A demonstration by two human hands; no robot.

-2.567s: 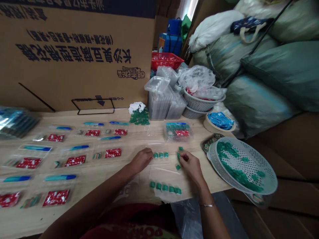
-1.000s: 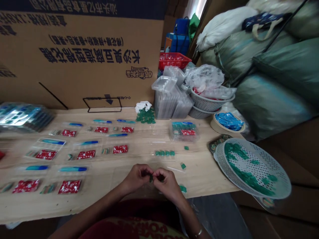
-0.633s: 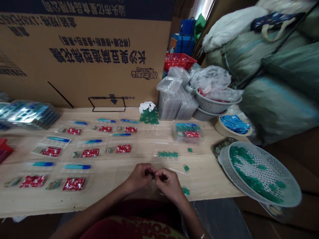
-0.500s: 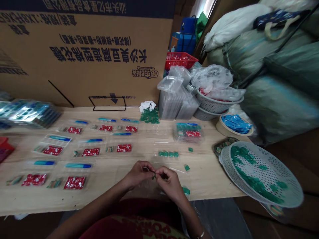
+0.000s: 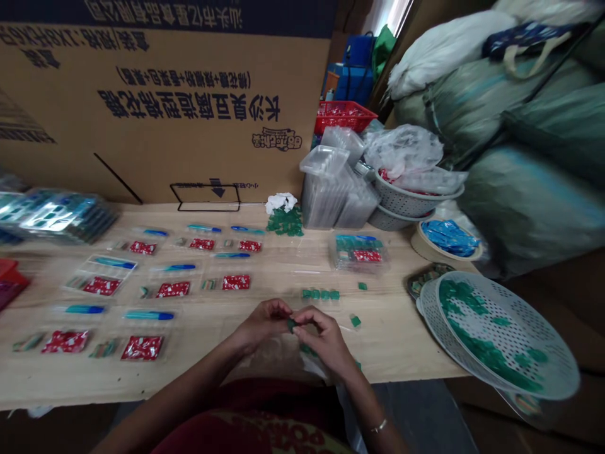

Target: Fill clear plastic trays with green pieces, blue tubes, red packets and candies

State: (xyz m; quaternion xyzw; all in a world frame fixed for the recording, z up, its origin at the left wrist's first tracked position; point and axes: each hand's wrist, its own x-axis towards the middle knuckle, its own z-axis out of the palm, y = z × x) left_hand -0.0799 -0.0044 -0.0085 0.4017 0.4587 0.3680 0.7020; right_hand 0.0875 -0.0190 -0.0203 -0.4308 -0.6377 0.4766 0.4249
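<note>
Head view, hands (image 5: 265, 325) (image 5: 326, 337), green piece (image 5: 292, 324), Chinese-printed carton (image 5: 165, 126)

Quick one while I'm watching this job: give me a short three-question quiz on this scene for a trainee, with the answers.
1. True or false: the tilted white perforated basket at the right end of the table has green pieces lying in it.
2. What do the fingers of the left hand and right hand hold between them: A) a green piece, B) a red packet, C) a blue pen?
3. What colour is the crate behind the stacked clear plastic trays?

Key: 1 true; 2 A; 3 red.
</note>
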